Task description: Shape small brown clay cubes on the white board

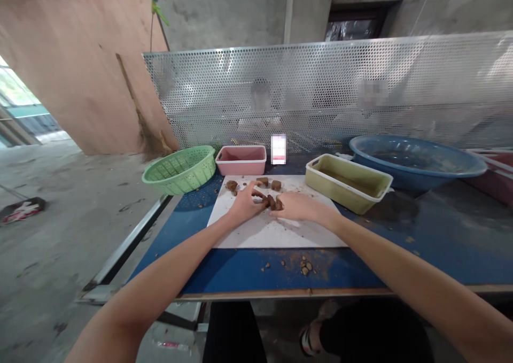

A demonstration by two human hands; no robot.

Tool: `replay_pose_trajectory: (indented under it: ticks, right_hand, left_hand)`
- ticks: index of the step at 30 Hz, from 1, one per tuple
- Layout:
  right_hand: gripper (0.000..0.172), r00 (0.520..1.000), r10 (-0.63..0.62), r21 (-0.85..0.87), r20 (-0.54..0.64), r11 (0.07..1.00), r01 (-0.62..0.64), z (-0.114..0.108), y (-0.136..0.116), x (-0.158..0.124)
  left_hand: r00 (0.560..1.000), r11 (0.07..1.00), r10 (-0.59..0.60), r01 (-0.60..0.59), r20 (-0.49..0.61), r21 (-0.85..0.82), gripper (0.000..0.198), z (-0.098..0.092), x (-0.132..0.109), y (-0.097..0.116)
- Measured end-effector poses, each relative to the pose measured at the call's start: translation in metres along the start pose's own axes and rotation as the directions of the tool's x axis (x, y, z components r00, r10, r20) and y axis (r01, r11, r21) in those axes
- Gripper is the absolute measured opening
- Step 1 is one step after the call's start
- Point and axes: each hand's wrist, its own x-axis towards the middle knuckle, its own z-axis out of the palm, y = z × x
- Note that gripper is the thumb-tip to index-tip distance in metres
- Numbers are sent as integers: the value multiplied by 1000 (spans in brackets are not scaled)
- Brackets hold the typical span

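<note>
Over a white board [312, 237], both hands meet at several crumbly brown lumps [271, 201] that look like clay or soil. My left hand [247, 202] curls its thumb and fingers round a lump on the left side. From the right, my right hand [298, 207] grips another piece with its fingertips, close beside it. Just beyond the fingers lie two squarish brown blocks, one a brown block [276, 185] on the right. A rougher brown clump [231, 185] rests at the board's far left. Crumbs are scattered about, and the fingers partly hide the held pieces.
Behind the board stand a pink bin [241, 165] and a blurred upright phone-like screen [278, 149]. A green basket [180, 173] is left, an olive bin [348, 184] and a blue basin [417, 160] right. Small stones [305, 268] lie near the blue table's front edge.
</note>
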Motion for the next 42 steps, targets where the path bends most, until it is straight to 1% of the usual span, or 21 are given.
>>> replay_pose_trajectory:
  ticks: [3, 5, 13, 16, 19, 21, 23, 26, 29, 34, 37, 39, 40, 42]
  right_hand:
    - [30, 989, 30, -18, -148, 999, -33, 14, -5, -1]
    - [24, 982, 55, -24, -183, 998, -60, 18, -8, -1]
    - [19, 970, 92, -32, -224, 994, -102, 20, -15, -2]
    - [17, 964, 109, -28, -243, 992, -120, 18, -17, -1]
    - [21, 959, 117, -37, -258, 991, -131, 11, -18, 0]
    - [23, 956, 97, -53, -278, 992, -116, 3, -18, 1]
    - [23, 955, 55, -59, -293, 995, -75, -4, -17, 2]
    - [17, 953, -5, -67, -302, 998, -16, -14, -15, 7]
    - [14, 947, -62, -107, -314, 994, 29, -18, -12, 14]
    - [16, 944, -147, -157, -294, 982, 104, -11, -2, 25]
    - [19, 928, -205, -164, -313, 973, 160, -4, 5, 30]
    - [21, 916, -231, -133, -328, 971, 197, 0, 9, 31]
    - [22, 913, -235, -110, -334, 971, 210, 1, 10, 32]
    - [25, 908, -227, -58, -351, 974, 221, 5, 11, 32]
  left_hand:
    - [1000, 1000, 0, 0, 7, 2, 64, -1, 1, 0]
    - [1000, 1000, 1, -1, 12, -5, 64, -2, 1, 0]
    - [1000, 997, -1, 1, -3, -80, 61, -4, -2, 7]
    - [1000, 997, -8, 6, -20, -77, 59, -3, -1, 4]
    - [999, 996, -11, 7, -50, -87, 59, -2, 2, 0]
    - [998, 995, -24, 18, -61, -103, 57, -2, 3, -2]
    - [997, 992, -56, 48, -60, -120, 53, -2, 4, -3]
    - [997, 988, -69, 65, -24, -143, 49, -3, 5, -6]
    - [1000, 992, -5, 7, 19, -125, 48, -6, 5, -9]
    - [986, 985, 151, -156, 68, 70, 37, -18, 5, -11]
    - [981, 975, 173, -183, 85, 128, 27, -24, 7, -10]
    - [985, 983, 150, -158, 89, 91, 26, -25, 8, -10]
    - [987, 989, 137, -141, 86, 49, 29, -25, 9, -11]
    - [989, 991, 121, -115, 91, -66, 40, -24, 11, -15]
